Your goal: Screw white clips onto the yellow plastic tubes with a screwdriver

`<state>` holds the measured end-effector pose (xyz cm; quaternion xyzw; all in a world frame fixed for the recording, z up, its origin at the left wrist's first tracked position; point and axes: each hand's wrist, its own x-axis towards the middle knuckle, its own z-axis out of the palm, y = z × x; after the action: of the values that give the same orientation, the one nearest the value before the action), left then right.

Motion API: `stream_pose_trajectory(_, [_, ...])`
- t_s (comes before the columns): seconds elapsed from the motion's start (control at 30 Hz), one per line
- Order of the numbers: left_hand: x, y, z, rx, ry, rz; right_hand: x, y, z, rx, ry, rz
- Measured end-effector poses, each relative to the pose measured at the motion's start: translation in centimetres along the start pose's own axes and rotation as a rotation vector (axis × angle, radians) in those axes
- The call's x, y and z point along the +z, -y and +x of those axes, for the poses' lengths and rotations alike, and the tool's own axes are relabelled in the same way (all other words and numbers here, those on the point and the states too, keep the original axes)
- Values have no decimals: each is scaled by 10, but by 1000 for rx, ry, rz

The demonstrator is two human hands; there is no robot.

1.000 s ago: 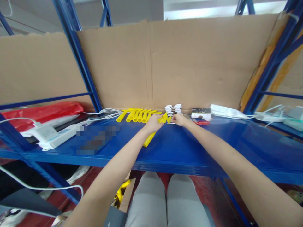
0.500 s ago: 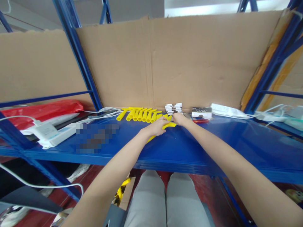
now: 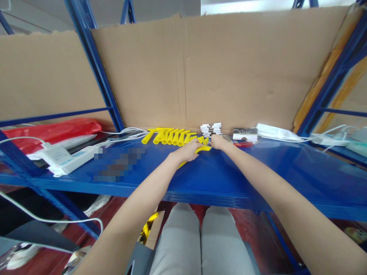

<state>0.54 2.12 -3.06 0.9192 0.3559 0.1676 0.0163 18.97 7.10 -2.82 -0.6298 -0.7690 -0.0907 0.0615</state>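
My left hand [image 3: 188,151] is closed around a yellow plastic tool [image 3: 204,148]. One end of it sticks out toward the right, and a bit of its tubular handle shows below my palm. Close by on the right, my right hand [image 3: 218,142] has its fingers bent together at the tool's far side. What they pinch, if anything, is too small to make out. Beyond my left hand, several matching yellow tools [image 3: 169,137] lie side by side in a row. Small white packets [image 3: 211,128] are stacked just behind my right hand.
A black-and-white box [image 3: 245,134] and a red object [image 3: 243,144] lie right of my hands on the blue shelf [image 3: 223,183]. Cardboard [image 3: 229,68] walls the back. At left are a power strip [image 3: 71,162] and a red bag [image 3: 57,130]. An open carton [image 3: 155,231] stands below.
The view has tilted slightly. My two hands stay close together at the yellow tool, whose protruding end has shifted a little left with my left hand.
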Motion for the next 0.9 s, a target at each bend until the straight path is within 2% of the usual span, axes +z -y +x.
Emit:
stream_pose_trajectory(0.2, [1,2,-2,26,24,56,-3,5,-2,-34,0,-3])
stream_pose_trajectory(0.43, [4,2,-1,22,-1,-22,-18,4,-24,-98,-59,18])
stream_pose_trajectory(0.63, [3,0,0,43,7,1,-19,-2,-46,-384,-240,219])
stream_pose_trajectory(0.77, [2,-3,1,64,14,1,-12,-4,-59,-565,-267,252])
stream_pose_trajectory(0.9, [3,-2,1,100,31,6,-7,-8,-69,-648,-283,269])
